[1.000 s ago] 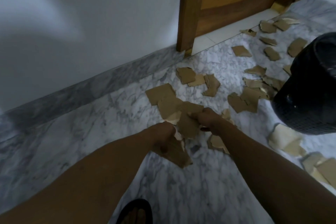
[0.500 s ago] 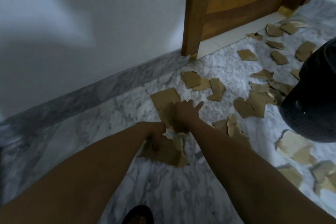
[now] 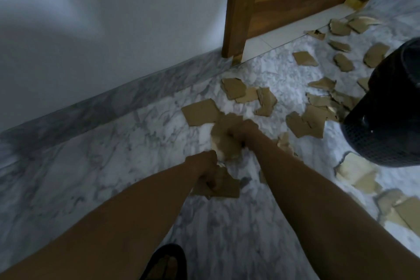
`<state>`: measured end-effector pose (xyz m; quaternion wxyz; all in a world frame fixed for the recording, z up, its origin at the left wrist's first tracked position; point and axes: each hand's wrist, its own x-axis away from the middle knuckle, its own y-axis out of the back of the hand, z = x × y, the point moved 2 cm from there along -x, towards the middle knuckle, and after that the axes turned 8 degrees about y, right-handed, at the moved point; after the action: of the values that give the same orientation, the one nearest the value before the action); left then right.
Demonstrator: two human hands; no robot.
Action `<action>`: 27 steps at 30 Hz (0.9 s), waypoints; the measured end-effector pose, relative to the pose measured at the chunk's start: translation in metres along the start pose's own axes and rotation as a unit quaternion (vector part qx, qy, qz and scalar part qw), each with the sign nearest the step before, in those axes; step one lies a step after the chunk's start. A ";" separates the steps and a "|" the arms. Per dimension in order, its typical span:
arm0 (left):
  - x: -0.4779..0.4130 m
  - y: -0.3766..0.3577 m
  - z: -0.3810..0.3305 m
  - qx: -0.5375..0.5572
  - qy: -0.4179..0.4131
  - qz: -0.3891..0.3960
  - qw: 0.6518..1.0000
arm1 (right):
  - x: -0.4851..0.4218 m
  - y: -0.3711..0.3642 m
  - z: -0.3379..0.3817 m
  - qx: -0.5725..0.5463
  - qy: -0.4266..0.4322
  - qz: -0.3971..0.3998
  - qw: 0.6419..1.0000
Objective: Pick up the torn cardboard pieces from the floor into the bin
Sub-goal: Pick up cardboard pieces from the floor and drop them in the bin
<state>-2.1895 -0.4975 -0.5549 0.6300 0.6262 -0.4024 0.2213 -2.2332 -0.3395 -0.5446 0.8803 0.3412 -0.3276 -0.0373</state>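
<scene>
Several torn brown cardboard pieces [image 3: 304,124] lie scattered over the white marble floor. My left hand [image 3: 205,167] grips a stack of cardboard pieces [image 3: 223,185] low over the floor. Just beyond it, my right hand [image 3: 242,130] has its fingers curled round another cardboard piece [image 3: 221,141] that is lifted off the floor. A flat piece [image 3: 200,111] lies right behind that hand. The black mesh bin [image 3: 386,120] stands at the right edge, partly cut off by the frame.
A grey wall with a marble skirting [image 3: 113,107] runs along the left and back. A wooden door and its frame [image 3: 236,18] stand at the top. My sandalled foot [image 3: 166,261] shows at the bottom. More pieces lie near the door [image 3: 339,27] and at lower right [image 3: 354,173].
My right hand reached forward with fingers spread onto a piece, then curled round it and lifted it. My left hand kept hold of its stack.
</scene>
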 end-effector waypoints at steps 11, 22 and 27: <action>0.000 0.071 0.022 0.158 0.074 0.035 0.984 | 0.027 -0.010 -0.010 -0.043 0.125 -0.048 0.990; -0.065 0.132 0.029 0.095 0.160 -0.163 0.969 | 0.045 0.131 -0.098 -0.062 -0.030 0.000 0.998; -0.073 0.123 0.024 0.089 0.172 -0.170 0.966 | 0.040 0.081 -0.164 0.143 -0.048 -0.016 0.988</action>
<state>-2.3338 -0.4897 -0.5391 0.6599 0.6915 -0.1544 0.2500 -2.1159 -0.1953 -0.5624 0.8050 0.4665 -0.3660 -0.0209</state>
